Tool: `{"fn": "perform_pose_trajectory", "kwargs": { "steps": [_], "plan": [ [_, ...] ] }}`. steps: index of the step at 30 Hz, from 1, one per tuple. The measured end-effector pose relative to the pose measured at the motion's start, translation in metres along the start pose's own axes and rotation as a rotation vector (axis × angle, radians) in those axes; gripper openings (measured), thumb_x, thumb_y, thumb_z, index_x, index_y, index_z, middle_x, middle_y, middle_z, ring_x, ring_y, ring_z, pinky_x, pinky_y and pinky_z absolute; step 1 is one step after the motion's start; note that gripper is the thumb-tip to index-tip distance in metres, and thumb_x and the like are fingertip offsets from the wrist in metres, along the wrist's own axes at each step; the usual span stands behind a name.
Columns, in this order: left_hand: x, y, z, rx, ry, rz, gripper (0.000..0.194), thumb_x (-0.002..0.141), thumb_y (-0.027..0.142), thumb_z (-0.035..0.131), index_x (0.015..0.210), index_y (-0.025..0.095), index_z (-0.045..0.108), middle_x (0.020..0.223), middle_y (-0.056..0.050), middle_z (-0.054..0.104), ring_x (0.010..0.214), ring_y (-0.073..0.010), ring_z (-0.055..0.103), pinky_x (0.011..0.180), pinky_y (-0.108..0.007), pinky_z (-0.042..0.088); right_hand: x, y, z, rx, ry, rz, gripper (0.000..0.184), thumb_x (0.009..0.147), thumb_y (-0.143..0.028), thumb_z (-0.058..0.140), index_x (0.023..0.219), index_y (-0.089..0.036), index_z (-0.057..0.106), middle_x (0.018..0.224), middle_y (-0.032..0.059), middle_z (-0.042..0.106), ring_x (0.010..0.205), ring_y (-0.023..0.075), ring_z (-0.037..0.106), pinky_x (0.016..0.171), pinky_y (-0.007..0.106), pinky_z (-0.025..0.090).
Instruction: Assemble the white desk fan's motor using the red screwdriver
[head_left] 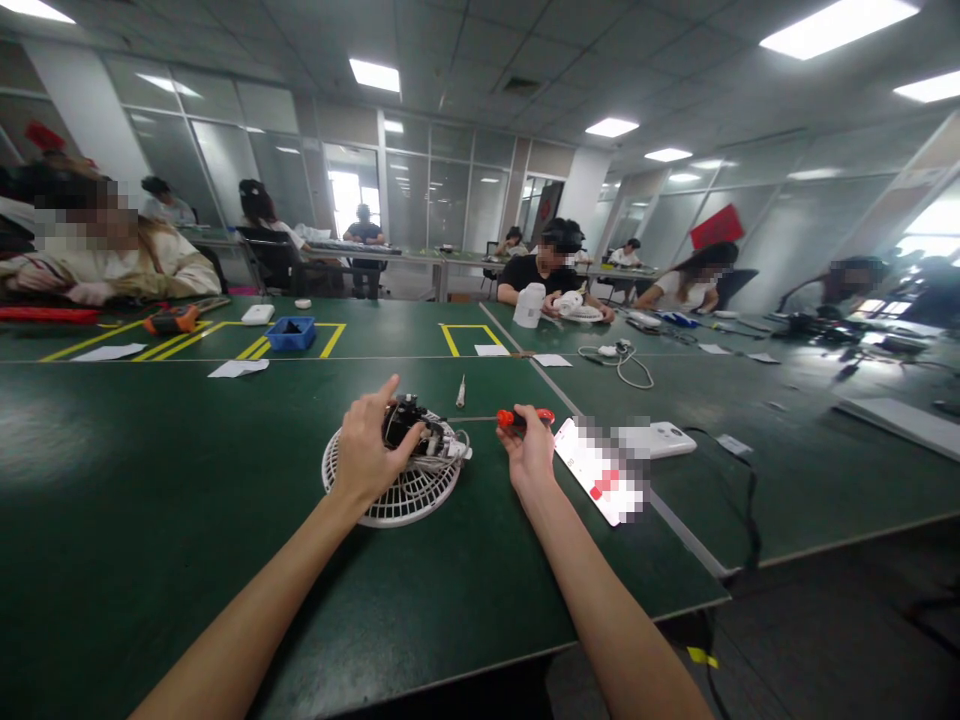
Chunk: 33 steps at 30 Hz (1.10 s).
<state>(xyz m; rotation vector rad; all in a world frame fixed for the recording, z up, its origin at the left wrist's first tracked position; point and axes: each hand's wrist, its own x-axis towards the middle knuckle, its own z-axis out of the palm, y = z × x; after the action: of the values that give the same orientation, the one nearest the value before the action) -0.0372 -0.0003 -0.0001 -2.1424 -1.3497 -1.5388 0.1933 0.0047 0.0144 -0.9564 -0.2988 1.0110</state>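
Note:
A white round fan grille (409, 490) lies flat on the green table (150, 480) in front of me. On top of it sits a black fan motor (409, 420) with white wires. My left hand (367, 450) is closed around the motor, index finger raised. My right hand (529, 445) grips a red-handled screwdriver (525, 417), whose thin shaft points left toward the motor.
A phone (600, 470) and a white plastic part (664, 440) lie just right of my right hand. A small tool (460, 392) rests behind the fan. Farther back are a blue tray (291, 333), paper slips and a white cable (626, 362). Other people sit at tables beyond.

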Motion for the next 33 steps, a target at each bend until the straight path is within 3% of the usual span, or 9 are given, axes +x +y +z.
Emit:
{"fn": "perform_pose_trajectory", "kwargs": {
  "steps": [6, 10, 14, 19, 24, 33],
  "plan": [
    [0.000, 0.003, -0.004, 0.014, 0.007, 0.038, 0.066, 0.087, 0.036, 0.068, 0.148, 0.021, 0.047, 0.126, -0.014, 0.062, 0.110, -0.0294, 0.058, 0.095, -0.048, 0.051, -0.003, 0.001, 0.002, -0.040, 0.009, -0.013, 0.037, 0.064, -0.026, 0.081, 0.086, -0.023, 0.051, 0.062, -0.0081, 0.065, 0.051, 0.0109, 0.065, 0.051, 0.020, 0.056],
    [0.000, 0.007, -0.004, 0.047, -0.030, 0.052, 0.067, 0.086, 0.037, 0.069, 0.148, 0.020, 0.047, 0.121, -0.013, 0.068, 0.103, -0.0300, 0.057, 0.090, -0.048, 0.052, -0.004, 0.001, 0.003, -0.030, 0.032, -0.006, 0.038, 0.065, -0.023, 0.080, 0.089, -0.023, 0.051, 0.062, -0.0079, 0.066, 0.050, 0.0114, 0.066, 0.051, 0.020, 0.056],
    [-0.001, 0.008, -0.002, 0.058, -0.032, 0.040, 0.067, 0.086, 0.038, 0.070, 0.146, 0.020, 0.047, 0.122, -0.014, 0.067, 0.112, -0.0327, 0.057, 0.093, -0.050, 0.052, -0.005, 0.001, 0.003, -0.023, 0.034, -0.004, 0.041, 0.065, -0.023, 0.082, 0.092, -0.023, 0.051, 0.062, -0.0082, 0.067, 0.050, 0.0114, 0.066, 0.052, 0.020, 0.058],
    [-0.002, 0.008, -0.002, 0.050, -0.073, -0.066, 0.070, 0.087, 0.045, 0.067, 0.148, 0.017, 0.045, 0.139, -0.017, 0.060, 0.128, -0.0350, 0.054, 0.108, -0.055, 0.049, -0.001, 0.002, 0.001, -0.024, 0.046, -0.029, 0.042, 0.067, -0.024, 0.083, 0.092, -0.024, 0.050, 0.063, -0.0084, 0.067, 0.051, 0.0115, 0.067, 0.051, 0.020, 0.058],
    [-0.002, 0.009, -0.005, 0.002, -0.154, -0.215, 0.072, 0.087, 0.051, 0.067, 0.148, 0.018, 0.046, 0.135, -0.017, 0.066, 0.120, -0.0340, 0.065, 0.103, -0.055, 0.054, 0.002, 0.004, -0.001, -0.025, 0.041, -0.040, 0.043, 0.067, -0.025, 0.084, 0.093, -0.024, 0.050, 0.065, -0.0083, 0.067, 0.052, 0.0118, 0.068, 0.052, 0.020, 0.058],
    [-0.002, 0.012, -0.006, -0.009, -0.159, -0.236, 0.066, 0.087, 0.052, 0.066, 0.142, 0.018, 0.052, 0.137, -0.016, 0.066, 0.121, -0.0334, 0.067, 0.104, -0.052, 0.055, -0.002, 0.005, 0.001, -0.037, 0.017, -0.048, 0.048, 0.064, -0.028, 0.087, 0.094, -0.024, 0.050, 0.065, -0.0082, 0.068, 0.052, 0.0123, 0.068, 0.052, 0.021, 0.058]
  ]
}}
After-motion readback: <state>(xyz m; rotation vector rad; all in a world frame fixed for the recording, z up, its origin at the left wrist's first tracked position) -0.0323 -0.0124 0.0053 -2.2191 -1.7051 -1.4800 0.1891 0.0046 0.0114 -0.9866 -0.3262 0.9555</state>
